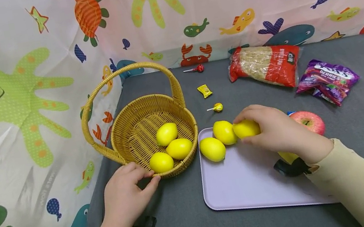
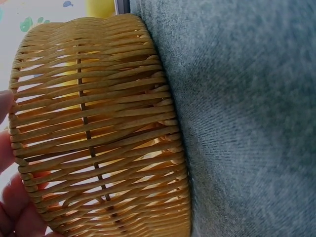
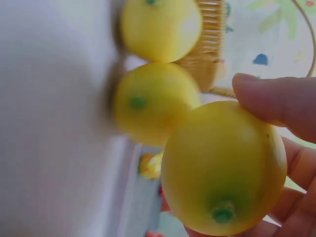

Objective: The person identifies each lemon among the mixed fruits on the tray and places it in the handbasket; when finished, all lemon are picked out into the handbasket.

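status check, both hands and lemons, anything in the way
Right hand gripping lemon over tray. Left hand holding basket by rim. Three lemons inside. Possible obstacle: two tray lemons between held one and basket.

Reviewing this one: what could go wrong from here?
1. The smooth, rounded held lemon is pinched between the thumb and fingers of the right grip, so it might slip out.
2. A neighbouring lemon sits close beside it on the tray; a bump could set that one rolling.
3. The left grip is at the rim of the basket, so a tug there might tilt it.
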`<control>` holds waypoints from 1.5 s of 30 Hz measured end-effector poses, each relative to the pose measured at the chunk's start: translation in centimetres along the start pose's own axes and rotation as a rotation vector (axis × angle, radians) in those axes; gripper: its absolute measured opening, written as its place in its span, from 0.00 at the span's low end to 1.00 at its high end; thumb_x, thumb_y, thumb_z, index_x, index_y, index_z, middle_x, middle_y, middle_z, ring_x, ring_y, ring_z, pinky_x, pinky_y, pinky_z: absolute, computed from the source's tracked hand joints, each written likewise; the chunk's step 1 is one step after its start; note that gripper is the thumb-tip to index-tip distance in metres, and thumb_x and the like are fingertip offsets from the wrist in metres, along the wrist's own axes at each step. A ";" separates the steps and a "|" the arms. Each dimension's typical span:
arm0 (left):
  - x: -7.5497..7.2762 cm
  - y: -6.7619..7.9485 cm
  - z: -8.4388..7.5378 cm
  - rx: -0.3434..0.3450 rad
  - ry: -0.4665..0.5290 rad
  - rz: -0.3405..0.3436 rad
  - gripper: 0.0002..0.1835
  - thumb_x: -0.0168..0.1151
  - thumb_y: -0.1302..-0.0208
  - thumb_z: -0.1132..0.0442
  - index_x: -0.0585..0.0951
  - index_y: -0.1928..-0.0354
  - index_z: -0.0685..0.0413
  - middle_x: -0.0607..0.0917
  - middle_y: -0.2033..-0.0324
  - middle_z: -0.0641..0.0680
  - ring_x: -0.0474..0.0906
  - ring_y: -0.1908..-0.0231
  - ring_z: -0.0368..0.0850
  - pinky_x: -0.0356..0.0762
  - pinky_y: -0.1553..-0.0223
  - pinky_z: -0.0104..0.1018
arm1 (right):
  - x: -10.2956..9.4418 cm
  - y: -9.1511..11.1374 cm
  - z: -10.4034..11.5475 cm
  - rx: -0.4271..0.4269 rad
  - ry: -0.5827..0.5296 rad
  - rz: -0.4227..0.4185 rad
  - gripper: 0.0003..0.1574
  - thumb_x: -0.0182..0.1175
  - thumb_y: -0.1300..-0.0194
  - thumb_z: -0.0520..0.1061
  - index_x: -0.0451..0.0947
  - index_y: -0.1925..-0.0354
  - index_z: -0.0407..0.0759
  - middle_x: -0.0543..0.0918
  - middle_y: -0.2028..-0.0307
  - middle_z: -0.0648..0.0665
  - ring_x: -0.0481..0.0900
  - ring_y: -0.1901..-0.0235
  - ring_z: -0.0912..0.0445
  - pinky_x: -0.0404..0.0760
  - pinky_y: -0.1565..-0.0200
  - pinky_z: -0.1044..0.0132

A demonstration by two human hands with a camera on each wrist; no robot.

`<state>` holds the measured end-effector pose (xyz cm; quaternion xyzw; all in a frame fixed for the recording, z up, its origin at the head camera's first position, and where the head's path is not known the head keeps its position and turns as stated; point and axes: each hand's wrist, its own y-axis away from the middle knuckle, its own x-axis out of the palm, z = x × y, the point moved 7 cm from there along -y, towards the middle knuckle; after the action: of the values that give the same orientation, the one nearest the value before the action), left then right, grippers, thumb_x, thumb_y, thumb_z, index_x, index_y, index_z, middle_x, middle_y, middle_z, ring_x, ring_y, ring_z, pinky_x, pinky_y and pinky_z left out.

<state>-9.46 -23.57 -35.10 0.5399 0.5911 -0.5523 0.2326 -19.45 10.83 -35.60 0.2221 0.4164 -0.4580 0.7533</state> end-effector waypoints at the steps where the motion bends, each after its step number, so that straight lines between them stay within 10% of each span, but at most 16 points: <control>1: 0.0 0.0 0.0 0.001 0.001 0.000 0.09 0.79 0.49 0.48 0.88 0.71 0.40 0.81 0.72 0.37 0.73 0.69 0.34 0.73 0.70 0.35 | -0.3 -0.2 0.4 -0.012 -0.002 -0.012 0.27 0.75 0.43 0.47 0.81 0.45 0.54 0.80 0.45 0.50 0.76 0.50 0.51 0.77 0.47 0.50; 12: -0.1 0.1 0.0 -0.003 0.006 -0.002 0.09 0.79 0.49 0.48 0.88 0.71 0.40 0.81 0.72 0.38 0.74 0.69 0.35 0.74 0.69 0.36 | -0.9 -4.2 5.5 -0.100 -0.197 -0.083 0.29 0.76 0.42 0.52 0.80 0.43 0.57 0.78 0.42 0.55 0.75 0.46 0.55 0.78 0.46 0.53; 22: -0.1 0.1 0.1 -0.003 0.005 -0.006 0.10 0.79 0.49 0.47 0.88 0.71 0.39 0.81 0.71 0.38 0.75 0.68 0.36 0.76 0.67 0.37 | 2.8 -8.3 8.9 -0.114 -0.361 -0.074 0.30 0.74 0.40 0.53 0.79 0.40 0.56 0.77 0.42 0.57 0.74 0.47 0.59 0.75 0.43 0.57; 45: -0.2 0.2 -0.2 0.018 -0.007 -0.020 0.09 0.79 0.49 0.49 0.89 0.70 0.41 0.81 0.72 0.40 0.75 0.69 0.37 0.76 0.69 0.36 | 8.2 -12.5 11.8 -0.197 0.126 0.037 0.26 0.70 0.38 0.50 0.78 0.43 0.49 0.79 0.46 0.49 0.76 0.54 0.53 0.77 0.49 0.56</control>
<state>-9.18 -23.46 -34.93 0.5343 0.5907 -0.5615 0.2243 -23.49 -7.77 -35.25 0.1829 0.5017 -0.3859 0.7523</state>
